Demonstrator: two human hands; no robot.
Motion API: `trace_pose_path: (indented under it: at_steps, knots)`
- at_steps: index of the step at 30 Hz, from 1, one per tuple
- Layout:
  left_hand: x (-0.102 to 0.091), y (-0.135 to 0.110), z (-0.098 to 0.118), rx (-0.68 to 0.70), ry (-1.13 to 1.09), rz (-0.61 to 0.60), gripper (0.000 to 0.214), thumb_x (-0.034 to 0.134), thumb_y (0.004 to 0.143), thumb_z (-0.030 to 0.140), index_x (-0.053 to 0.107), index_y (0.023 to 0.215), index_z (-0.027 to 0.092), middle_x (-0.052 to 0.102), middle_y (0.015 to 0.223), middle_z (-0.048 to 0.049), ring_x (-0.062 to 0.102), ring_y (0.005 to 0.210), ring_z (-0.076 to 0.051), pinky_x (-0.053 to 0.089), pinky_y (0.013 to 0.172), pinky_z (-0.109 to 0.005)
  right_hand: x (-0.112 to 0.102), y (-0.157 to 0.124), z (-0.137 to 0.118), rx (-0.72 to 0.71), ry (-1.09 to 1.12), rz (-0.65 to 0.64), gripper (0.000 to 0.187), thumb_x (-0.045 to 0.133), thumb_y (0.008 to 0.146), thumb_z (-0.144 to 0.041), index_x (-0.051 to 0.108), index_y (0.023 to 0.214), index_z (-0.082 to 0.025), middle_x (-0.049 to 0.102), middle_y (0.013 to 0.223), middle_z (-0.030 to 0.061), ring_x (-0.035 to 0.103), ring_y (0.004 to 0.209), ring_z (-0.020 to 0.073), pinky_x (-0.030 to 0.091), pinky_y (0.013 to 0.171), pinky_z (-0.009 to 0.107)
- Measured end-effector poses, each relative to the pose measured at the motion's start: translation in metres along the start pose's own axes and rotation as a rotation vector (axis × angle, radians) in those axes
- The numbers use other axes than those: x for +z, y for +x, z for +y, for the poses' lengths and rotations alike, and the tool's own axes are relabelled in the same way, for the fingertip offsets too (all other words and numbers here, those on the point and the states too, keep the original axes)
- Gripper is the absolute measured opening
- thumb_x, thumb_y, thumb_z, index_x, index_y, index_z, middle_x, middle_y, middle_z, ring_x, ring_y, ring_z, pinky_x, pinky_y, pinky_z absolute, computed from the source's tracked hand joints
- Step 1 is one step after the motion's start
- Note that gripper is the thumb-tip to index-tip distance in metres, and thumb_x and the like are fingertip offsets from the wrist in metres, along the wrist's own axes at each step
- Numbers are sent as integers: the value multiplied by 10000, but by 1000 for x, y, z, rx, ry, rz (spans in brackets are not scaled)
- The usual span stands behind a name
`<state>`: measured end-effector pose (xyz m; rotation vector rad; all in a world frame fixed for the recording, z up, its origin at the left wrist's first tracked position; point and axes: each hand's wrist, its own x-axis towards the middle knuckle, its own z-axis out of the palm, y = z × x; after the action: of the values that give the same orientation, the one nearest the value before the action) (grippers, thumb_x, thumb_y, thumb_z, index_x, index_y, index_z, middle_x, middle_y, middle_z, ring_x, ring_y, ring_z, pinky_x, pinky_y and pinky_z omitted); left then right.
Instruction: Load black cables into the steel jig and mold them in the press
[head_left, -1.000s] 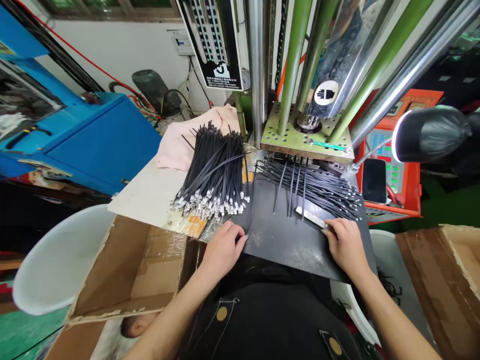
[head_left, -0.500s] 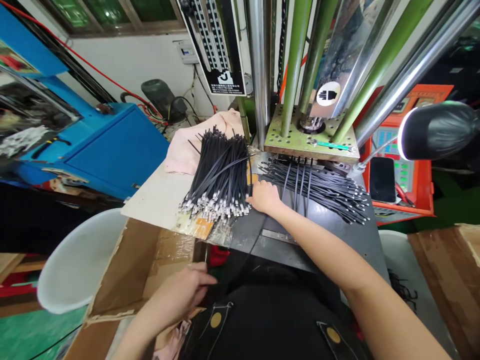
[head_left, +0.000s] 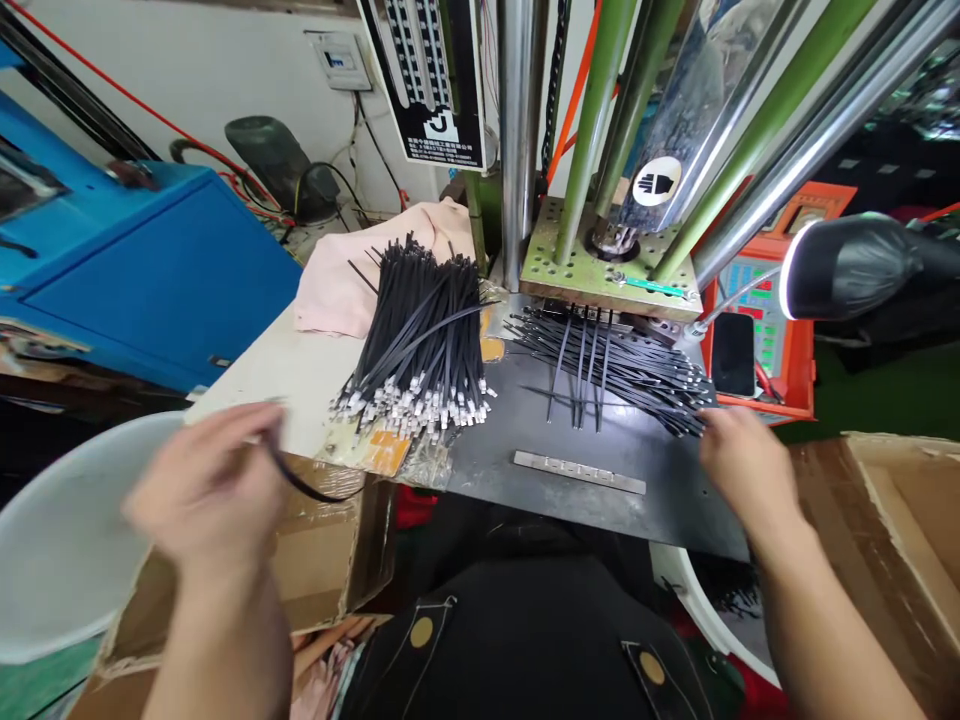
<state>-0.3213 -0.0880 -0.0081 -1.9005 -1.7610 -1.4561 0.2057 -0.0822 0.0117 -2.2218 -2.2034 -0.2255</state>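
My left hand is raised over the cardboard box at the left, blurred by motion, with a thin black strap trailing from its fingers. My right hand rests on the dark metal plate at the near end of the loose pile of black straps, fingers curled onto their tips. A neat bundle of black straps with metal heads lies on the pale board. A flat metal bar lies on the plate between my hands.
A press with green and steel columns stands behind the plate. A pink cloth lies behind the bundle. A white tub sits at the left, a blue machine beyond it, an orange control box and a lamp at the right.
My left hand rose from beside the box to above it, now with a black strap. My right hand moved from the bundle's near end across to the loose pile at the right.
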Motion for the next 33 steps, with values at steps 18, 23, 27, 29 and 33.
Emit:
trace_pose_path:
  at_steps: [18,23,27,29,33]
  knots:
    - [143,-42,177,237,-517,-1192,145,505,849,108,508,956,206,644,813,19,609,701,-142,423,662,-241,28,-49,-97,-380,753,-6,174,458,952,-112,611,904,-181,695,915,73,674,843,195,546,731,300]
    - [146,-28,187,384,-406,-1295,136,483,894,121,502,991,215,654,825,21,629,728,-172,416,651,-267,24,-46,-106,-468,580,28,223,413,964,-107,616,891,-164,684,907,97,646,844,228,537,728,334]
    - [148,-34,181,434,-392,-1228,233,469,936,129,506,1155,198,684,978,-23,645,915,-193,444,896,-331,34,-47,-86,-411,711,-63,181,472,966,-172,620,1071,-169,664,1019,100,612,970,225,528,834,350]
    - [143,-44,170,406,-369,-1125,277,507,942,152,505,1217,190,679,1043,-53,624,1006,-207,394,994,-388,35,-44,-69,-366,706,-115,184,539,951,-250,634,1084,-165,655,1031,115,591,979,254,514,857,410]
    - [127,-71,148,210,-383,-957,186,602,912,188,575,1096,188,683,931,-33,621,888,-188,407,899,-373,23,-2,-65,-485,813,-440,186,526,955,-270,694,1001,-204,686,972,69,621,905,213,507,840,366]
